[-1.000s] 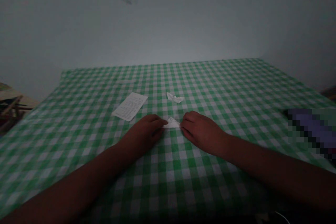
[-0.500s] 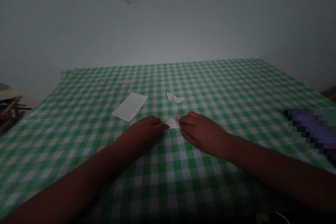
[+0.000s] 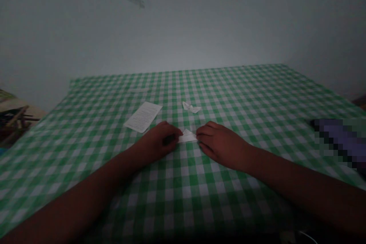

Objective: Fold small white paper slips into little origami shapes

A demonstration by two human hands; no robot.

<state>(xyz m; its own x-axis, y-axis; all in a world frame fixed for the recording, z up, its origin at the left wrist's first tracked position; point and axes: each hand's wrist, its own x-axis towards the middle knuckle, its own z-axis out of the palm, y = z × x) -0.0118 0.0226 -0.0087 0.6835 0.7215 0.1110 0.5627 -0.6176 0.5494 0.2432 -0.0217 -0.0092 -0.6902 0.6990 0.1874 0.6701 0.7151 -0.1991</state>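
A small folded white paper (image 3: pixel 187 136) lies on the green-and-white checked tablecloth (image 3: pixel 200 183) between my two hands. My left hand (image 3: pixel 156 145) rests at its left end, fingers curled and pinching the edge. My right hand (image 3: pixel 221 143) lies at its right end, fingertips pressed together on the paper. Farther back sits another small folded white paper shape (image 3: pixel 191 107). A printed white slip of paper (image 3: pixel 143 116) lies flat to the left of it.
A blurred dark and purple object (image 3: pixel 340 139) lies at the right edge of the table. A plain pale wall (image 3: pixel 200 26) rises behind the table. Wooden furniture (image 3: pixel 13 116) shows at the far left, beyond the table edge.
The folded paper between my hands looks slightly flatter and wider. My left fingers have curled in more at its left end. Both arms stay almost in place.
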